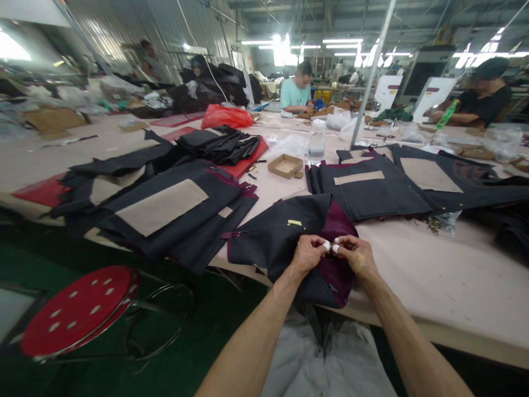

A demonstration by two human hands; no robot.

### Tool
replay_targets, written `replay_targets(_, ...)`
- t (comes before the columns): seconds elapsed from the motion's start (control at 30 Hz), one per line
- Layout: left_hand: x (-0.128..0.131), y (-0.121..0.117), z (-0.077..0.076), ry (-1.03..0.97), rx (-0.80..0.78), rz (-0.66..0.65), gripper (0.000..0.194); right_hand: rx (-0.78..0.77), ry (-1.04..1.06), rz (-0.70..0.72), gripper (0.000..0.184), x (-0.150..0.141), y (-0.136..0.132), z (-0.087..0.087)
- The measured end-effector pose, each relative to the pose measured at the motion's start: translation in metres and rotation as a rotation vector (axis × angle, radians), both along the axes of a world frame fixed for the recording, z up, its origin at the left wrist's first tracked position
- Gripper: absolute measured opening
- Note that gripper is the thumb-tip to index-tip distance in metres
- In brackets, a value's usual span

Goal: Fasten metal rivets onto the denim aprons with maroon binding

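Note:
A dark denim garment piece point(281, 237) with a maroon lining point(341, 226) lies at the near edge of the table. My left hand point(308, 255) and my right hand point(355, 255) meet over the maroon part, fingertips wrapped in white tape. Both hands pinch together at one spot on the fabric; whatever small thing sits between the fingertips is too small to make out. A small yellow tag point(294, 223) sits on the denim just beyond my left hand.
Stacks of denim pieces with tan patches lie at left point(165, 207) and at right point(372, 187). A small cardboard box point(285, 165), a plastic bottle point(317, 139) and a red bag point(226, 116) stand further back. A red stool point(78, 309) is at lower left. Other people work at the far side.

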State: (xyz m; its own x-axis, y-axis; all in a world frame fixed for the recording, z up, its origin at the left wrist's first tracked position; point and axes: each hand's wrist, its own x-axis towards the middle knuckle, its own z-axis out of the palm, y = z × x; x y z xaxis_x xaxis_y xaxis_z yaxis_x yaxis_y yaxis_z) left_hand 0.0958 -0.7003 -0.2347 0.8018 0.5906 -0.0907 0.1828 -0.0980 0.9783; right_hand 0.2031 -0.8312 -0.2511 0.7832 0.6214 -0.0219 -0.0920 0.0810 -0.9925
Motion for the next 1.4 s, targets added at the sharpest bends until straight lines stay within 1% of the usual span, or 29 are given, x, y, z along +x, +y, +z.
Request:
replay_targets(0.1, -0.001, 0.001, -0.004, 0.001, 0.006, 0.039, 0.015, 0.021, 0.033, 0.019, 0.038, 0.0, -0.001, -0.002)
replay_targets(0.2, -0.002, 0.001, -0.004, 0.003, 0.008, 0.038, 0.02, 0.026, 0.038, 0.043, 0.037, 0.0, -0.002, -0.003)
replay_targets(0.3, -0.003, 0.001, -0.003, -0.018, -0.04, 0.033, 0.023, 0.011, 0.024, 0.05, 0.038, 0.0, -0.003, -0.002)
replay_targets(0.4, -0.004, 0.0, -0.003, -0.063, -0.123, 0.0, 0.025, -0.008, 0.001, 0.032, 0.039, -0.001, -0.003, 0.0)
replay_targets(0.5, -0.004, 0.0, -0.005, -0.074, -0.115, -0.035, 0.023, -0.012, -0.026, 0.011, 0.04, -0.001, -0.002, 0.001)
replay_targets(0.57, -0.004, 0.0, -0.005, -0.06, -0.092, -0.02, 0.023, -0.018, -0.042, 0.008, 0.04, -0.001, -0.002, 0.001)
replay_targets(0.67, -0.004, -0.001, -0.003, -0.058, -0.084, 0.038, 0.021, -0.034, -0.081, 0.018, 0.039, 0.0, -0.003, -0.002)
replay_targets(0.73, -0.003, -0.002, 0.0, -0.091, -0.111, 0.095, 0.019, -0.06, -0.154, 0.039, 0.035, -0.001, -0.005, -0.004)
replay_targets(0.83, -0.002, -0.003, 0.003, -0.152, -0.167, 0.17, 0.016, -0.171, -0.38, 0.087, 0.029, -0.006, -0.006, -0.005)
replay_targets(0.93, -0.001, -0.003, 0.004, -0.176, -0.212, 0.192, 0.016, -0.282, -0.644, 0.121, 0.024, -0.012, -0.004, -0.006)
replay_targets(1.0, -0.001, -0.004, 0.005, -0.188, -0.263, 0.192, 0.017, -0.32, -0.736, 0.11, 0.022, -0.016, -0.001, -0.006)
replay_targets(1.03, -0.002, -0.004, 0.006, -0.194, -0.297, 0.188, 0.018, -0.332, -0.748, 0.095, 0.021, -0.016, 0.0, -0.006)
replay_targets(1.13, -0.004, -0.004, 0.01, -0.191, -0.395, 0.17, 0.018, -0.34, -0.681, 0.069, 0.016, -0.016, 0.0, -0.006)
replay_targets(1.2, -0.006, -0.003, 0.013, -0.178, -0.435, 0.166, 0.017, -0.315, -0.589, 0.094, 0.015, -0.013, -0.003, -0.003)
replay_targets(1.3, -0.008, -0.002, 0.015, -0.168, -0.463, 0.165, 0.018, -0.224, -0.453, 0.14, 0.018, -0.011, -0.01, 0.002)
replay_targets(1.4, -0.008, 0.0, 0.013, -0.166, -0.486, 0.131, 0.019, -0.114, -0.362, 0.162, 0.021, -0.01, -0.014, 0.007)
